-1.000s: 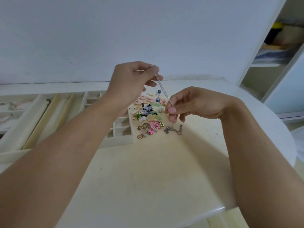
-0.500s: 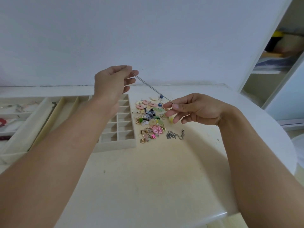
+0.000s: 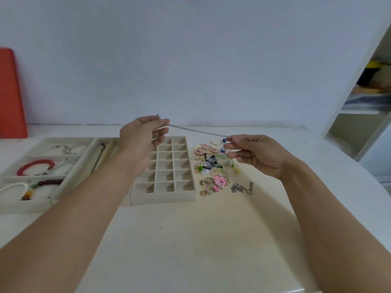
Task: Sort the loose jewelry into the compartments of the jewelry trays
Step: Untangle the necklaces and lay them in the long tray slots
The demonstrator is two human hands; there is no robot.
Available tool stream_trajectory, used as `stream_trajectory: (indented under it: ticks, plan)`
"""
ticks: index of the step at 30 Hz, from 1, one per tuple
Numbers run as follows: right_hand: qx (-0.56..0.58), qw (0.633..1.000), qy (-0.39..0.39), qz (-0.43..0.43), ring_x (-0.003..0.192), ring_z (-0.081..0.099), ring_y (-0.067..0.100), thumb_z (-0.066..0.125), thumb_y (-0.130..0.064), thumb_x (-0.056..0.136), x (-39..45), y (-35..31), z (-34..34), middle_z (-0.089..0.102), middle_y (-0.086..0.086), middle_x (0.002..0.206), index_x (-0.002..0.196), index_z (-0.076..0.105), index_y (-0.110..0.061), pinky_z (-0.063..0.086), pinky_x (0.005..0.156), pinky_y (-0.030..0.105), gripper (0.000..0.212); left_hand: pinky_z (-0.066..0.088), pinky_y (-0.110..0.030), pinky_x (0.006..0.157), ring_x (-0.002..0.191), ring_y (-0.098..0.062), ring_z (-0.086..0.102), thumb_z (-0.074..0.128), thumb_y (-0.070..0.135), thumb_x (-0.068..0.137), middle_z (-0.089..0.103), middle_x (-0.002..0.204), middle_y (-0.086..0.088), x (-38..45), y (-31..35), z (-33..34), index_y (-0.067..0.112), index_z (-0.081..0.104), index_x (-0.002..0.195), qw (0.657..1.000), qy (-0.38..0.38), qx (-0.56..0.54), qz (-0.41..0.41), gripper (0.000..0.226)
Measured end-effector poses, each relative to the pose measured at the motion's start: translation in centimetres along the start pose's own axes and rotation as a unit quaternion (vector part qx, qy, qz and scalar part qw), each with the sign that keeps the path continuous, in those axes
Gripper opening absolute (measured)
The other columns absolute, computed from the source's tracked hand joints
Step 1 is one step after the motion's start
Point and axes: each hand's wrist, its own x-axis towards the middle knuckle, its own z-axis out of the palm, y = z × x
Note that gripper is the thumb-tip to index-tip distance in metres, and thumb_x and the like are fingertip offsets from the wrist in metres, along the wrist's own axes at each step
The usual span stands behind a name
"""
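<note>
Left hand [image 3: 140, 142] and right hand [image 3: 257, 153] each pinch one end of a thin silver chain [image 3: 195, 130], stretched taut above the beige gridded tray [image 3: 167, 166] and loose jewelry pile [image 3: 213, 166] mid-table.

The near half of the worktop [image 3: 190, 246] is bare between the two forearms. Farther back, the grid tray [image 3: 169, 166] sits centre, with the loose jewelry pile [image 3: 213, 166] just beside its right wall. A thin chain [image 3: 196, 131], held taut between the left hand [image 3: 141, 142] and right hand [image 3: 254, 153], spans the air above both. Left of the grid tray, two more trays [image 3: 63, 166] lie side by side. Behind everything stands the wall [image 3: 190, 60].
</note>
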Motion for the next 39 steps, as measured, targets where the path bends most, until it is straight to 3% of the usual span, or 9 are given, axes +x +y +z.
stream_trajectory:
  ticks: [6,11,20,23,26,30,33,34,39]
  plan:
    - [-0.086,0.996,-0.008,0.007,0.092,0.076,0.025,0.079,-0.031,0.078,0.9,1.5,3.8,0.077,0.013,0.107,0.094,0.081,-0.013,0.059,0.069,0.023,0.024,0.058,-0.023,0.065,0.068,-0.017,0.072,0.082,0.001,0.078,0.077,0.084,-0.012,-1.7,1.8,-6.0,0.009,0.069,0.085,0.992,0.018,0.11,0.06,0.018]
    - [-0.144,0.989,0.007,-0.009,0.089,0.077,0.024,0.076,-0.022,0.087,2.1,0.4,5.9,0.078,0.011,0.102,0.098,0.078,-0.01,0.059,0.07,0.023,0.017,0.056,-0.017,0.059,0.063,-0.013,0.071,0.082,0.002,0.08,0.076,0.078,-0.013,-2.3,2.3,-10.1,0.002,0.072,0.085,0.956,0.005,0.273,0.108,0.011]
    - [-0.271,0.955,0.09,-0.08,0.075,0.077,0.021,0.079,-0.014,0.088,7.2,-5.7,11.5,0.079,0.008,0.086,0.09,0.077,-0.009,0.059,0.062,0.021,0.006,0.044,-0.007,0.051,0.056,0.0,0.068,0.087,0.021,0.076,0.072,0.062,0.012,-2.9,3.4,-12.7,0.026,0.077,0.069,0.866,-0.02,0.486,0.114,0.014]
    - [-0.325,0.936,0.095,-0.099,0.068,0.075,0.015,0.08,-0.014,0.086,9.2,-7.2,14.0,0.078,0.003,0.08,0.085,0.078,-0.012,0.059,0.059,0.02,0.003,0.049,-0.017,0.062,0.056,-0.001,0.061,0.083,0.028,0.08,0.071,0.061,0.011,-3.6,3.8,-12.7,0.023,0.077,0.066,0.826,-0.028,0.555,0.097,0.016]
    - [-0.384,0.915,0.075,-0.102,0.065,0.072,0.009,0.075,-0.012,0.089,11.2,-7.8,16.7,0.078,0.002,0.081,0.087,0.078,-0.013,0.056,0.056,0.017,0.003,0.055,-0.029,0.082,0.073,-0.011,0.065,0.08,0.029,0.083,0.069,0.066,0.009,-4.3,4.4,-12.6,0.023,0.076,0.068,0.787,-0.033,0.613,0.064,0.016]
    - [-0.467,0.877,0.044,-0.106,0.064,0.066,0.009,0.072,-0.014,0.091,13.8,-7.1,20.4,0.077,0.001,0.085,0.086,0.076,-0.017,0.051,0.052,0.014,0.007,0.057,-0.038,0.084,0.085,-0.02,0.067,0.069,0.027,0.086,0.071,0.084,0.002,-5.0,4.9,-12.4,0.021,0.073,0.085,0.718,-0.024,0.695,0.022,0.007]
    - [-0.531,0.841,0.03,-0.102,0.081,0.067,0.013,0.071,-0.016,0.091,15.5,-5.8,22.8,0.073,-0.007,0.085,0.084,0.076,-0.023,0.058,0.076,0.028,0.011,0.056,-0.04,0.086,0.089,-0.022,0.066,0.065,0.024,0.087,0.07,0.094,0.0,-5.3,4.8,-12.3,0.021,0.071,0.1,0.682,-0.026,0.73,-0.001,0.015]
    - [-0.555,0.825,0.032,-0.1,0.085,0.066,0.013,0.071,-0.019,0.092,15.9,-5.4,23.5,0.071,-0.011,0.085,0.084,0.075,-0.026,0.056,0.077,0.03,0.011,0.056,-0.04,0.086,0.091,-0.022,0.066,0.065,0.023,0.087,0.071,0.097,-0.001,-5.2,4.7,-12.3,0.022,0.072,0.103,0.674,-0.029,0.738,-0.007,0.018]
    - [-0.615,0.783,0.016,-0.089,0.083,0.062,0.012,0.075,-0.027,0.089,17.0,-2.9,26.2,0.067,-0.014,0.081,0.088,0.078,-0.028,0.041,0.059,0.024,0.003,0.055,-0.032,0.073,0.08,-0.021,0.066,0.065,0.018,0.079,0.067,0.08,-0.001,-4.9,4.2,-12.0,0.018,0.072,0.088,0.669,-0.055,0.74,-0.042,0.011]
